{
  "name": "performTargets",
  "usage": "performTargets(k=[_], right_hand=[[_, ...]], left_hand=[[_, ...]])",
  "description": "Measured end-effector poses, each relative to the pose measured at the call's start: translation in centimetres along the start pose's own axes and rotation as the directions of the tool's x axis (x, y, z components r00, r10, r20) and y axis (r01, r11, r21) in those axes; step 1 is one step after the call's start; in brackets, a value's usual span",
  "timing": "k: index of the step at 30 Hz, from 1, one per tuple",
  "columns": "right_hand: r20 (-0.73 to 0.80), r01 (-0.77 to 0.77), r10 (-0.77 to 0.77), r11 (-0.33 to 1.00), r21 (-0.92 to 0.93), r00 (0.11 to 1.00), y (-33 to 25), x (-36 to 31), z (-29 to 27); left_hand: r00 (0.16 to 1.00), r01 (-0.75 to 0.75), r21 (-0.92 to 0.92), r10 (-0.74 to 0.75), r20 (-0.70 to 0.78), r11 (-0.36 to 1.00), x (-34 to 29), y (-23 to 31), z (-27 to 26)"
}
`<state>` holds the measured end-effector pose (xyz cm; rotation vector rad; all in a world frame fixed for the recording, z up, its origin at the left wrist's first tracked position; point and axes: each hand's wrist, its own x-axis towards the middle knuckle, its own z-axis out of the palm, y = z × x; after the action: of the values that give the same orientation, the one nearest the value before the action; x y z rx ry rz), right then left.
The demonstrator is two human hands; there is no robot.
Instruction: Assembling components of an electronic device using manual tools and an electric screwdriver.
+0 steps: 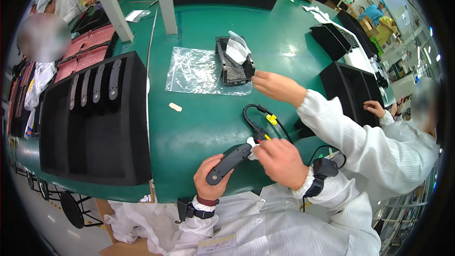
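Note:
My left hand [212,179] is wrapped round a long dark grey device with rounded ends [230,163], which tilts up to the right. My right hand [284,162] pinches a small white wipe [253,149] against the device's far end. Just beyond that hand, a black cable [247,114] with a yellow tag [271,119] lies curled on the green table [204,128]. Its plug end is close to my fingers and partly covered by them.
A co-worker's hand [277,86] reaches from the right to a black box of small parts [234,73] on a clear plastic bag [192,70]. At left, a black foam tray [106,147] holds several similar devices [98,84]. Grey posts [166,4] rise at the back.

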<state>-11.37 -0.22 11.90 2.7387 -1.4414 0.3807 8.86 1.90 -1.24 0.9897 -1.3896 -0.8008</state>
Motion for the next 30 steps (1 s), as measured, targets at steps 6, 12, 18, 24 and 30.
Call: performTargets(k=[6, 12, 18, 24, 30], right_hand=[[-0.186, -0.027, 0.073, 0.971, 0.238, 0.980, -2.0, 0.2, 2.1], [-0.119, 0.099, -0.086, 0.989, 0.110, 0.989, -1.5, -0.3, 2.5], [-0.143, -0.106, 0.125, 0.986, 0.132, 0.982, 0.3, -1.1, 1.4], [-0.045, -0.368, 0.512, 0.673, 0.642, 0.858, -1.4, -0.7, 0.9], [0.018, -0.355, 0.467, 0.647, 0.675, 0.884, -3.9, 0.0, 3.1]], left_hand=[[1.000, 0.002, -0.009, -0.002, -0.001, 1.000, -0.1, 0.0, 0.2], [1.000, 0.008, -0.008, -0.008, 0.001, 1.000, -0.1, 0.0, 0.2], [1.000, 0.003, -0.008, -0.003, 0.000, 1.000, 0.1, -0.2, 0.0], [1.000, -0.024, -0.008, 0.024, -0.003, 1.000, -0.1, -0.1, 0.0], [1.000, -0.016, -0.003, 0.016, -0.014, 1.000, -0.2, -0.3, 0.2]])
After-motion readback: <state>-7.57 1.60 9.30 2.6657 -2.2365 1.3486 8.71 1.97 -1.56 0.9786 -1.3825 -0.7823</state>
